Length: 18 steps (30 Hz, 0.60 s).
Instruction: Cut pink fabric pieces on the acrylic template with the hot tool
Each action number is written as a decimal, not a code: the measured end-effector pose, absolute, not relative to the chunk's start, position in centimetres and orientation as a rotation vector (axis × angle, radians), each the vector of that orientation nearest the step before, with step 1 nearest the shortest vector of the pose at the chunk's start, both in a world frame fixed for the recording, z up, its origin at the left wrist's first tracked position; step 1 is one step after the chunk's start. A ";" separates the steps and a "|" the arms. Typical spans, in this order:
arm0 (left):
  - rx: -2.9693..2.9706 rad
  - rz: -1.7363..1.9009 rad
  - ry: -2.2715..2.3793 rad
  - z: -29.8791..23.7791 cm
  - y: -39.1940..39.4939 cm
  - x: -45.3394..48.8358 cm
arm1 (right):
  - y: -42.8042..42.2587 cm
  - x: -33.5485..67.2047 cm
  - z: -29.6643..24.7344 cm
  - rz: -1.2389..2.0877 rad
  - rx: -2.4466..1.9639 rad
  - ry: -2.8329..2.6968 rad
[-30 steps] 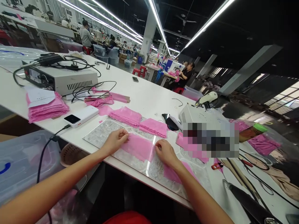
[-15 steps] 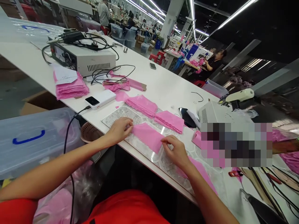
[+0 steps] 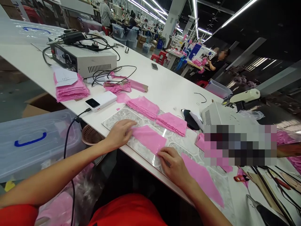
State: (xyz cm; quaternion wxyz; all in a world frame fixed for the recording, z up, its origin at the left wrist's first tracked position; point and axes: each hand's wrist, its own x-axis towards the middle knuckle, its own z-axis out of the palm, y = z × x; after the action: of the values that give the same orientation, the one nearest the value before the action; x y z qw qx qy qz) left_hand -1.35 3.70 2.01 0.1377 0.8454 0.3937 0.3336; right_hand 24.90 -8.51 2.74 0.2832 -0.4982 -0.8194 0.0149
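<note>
A pink fabric piece [image 3: 149, 138] lies flat on a glass plate [image 3: 117, 116] at the near edge of the white table [image 3: 164, 88]. My left hand [image 3: 121, 133] rests on the piece's left end with fingers laid flat and apart. My right hand [image 3: 175, 164] presses flat on the plate at the piece's lower right corner, fingers stretched out. Two stacks of pink pieces [image 3: 143, 106] [image 3: 171, 122] sit just beyond on the plate. Another pink piece [image 3: 202, 179] lies under my right forearm.
A grey control box [image 3: 82, 59] with cables, a pink stack [image 3: 70, 89] under white paper, and a white power bank [image 3: 101, 101] stand to the left. A second box [image 3: 216, 114] with a cream tool [image 3: 244, 95] is at right. A clear bin [image 3: 35, 141] sits below the table. People work farther back.
The view swung left and down early on. My right hand slid toward me along the piece's right edge to its lower corner. My left hand flattened out on the left end.
</note>
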 end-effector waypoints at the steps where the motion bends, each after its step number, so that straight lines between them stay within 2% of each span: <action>1: 2.519 0.942 1.058 2.0 3.6 -1.4 | -8.6 24.8 2.8 0.020 -1.324 -2.193; 6: 2.850 0.663 0.841 0.3 3.9 -2.1 | -8.8 24.2 2.9 -0.012 -1.302 -2.204; 10: 3.005 0.762 0.846 -0.8 5.7 -2.2 | -8.5 23.9 2.7 -0.038 -1.316 -2.157; 15: 3.053 0.610 0.812 -1.4 7.0 -1.8 | -8.5 23.7 2.3 -0.066 -1.331 -2.133; 18: 2.945 0.642 0.867 -0.6 7.2 -1.3 | -8.9 24.0 2.6 -0.058 -1.353 -2.126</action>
State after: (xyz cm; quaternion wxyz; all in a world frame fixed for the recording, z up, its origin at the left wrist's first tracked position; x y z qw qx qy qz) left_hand -1.27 7.19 -0.64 0.0024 0.9390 0.2764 0.2047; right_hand 23.98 -8.94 2.55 0.3053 -0.5112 -0.8031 -0.0221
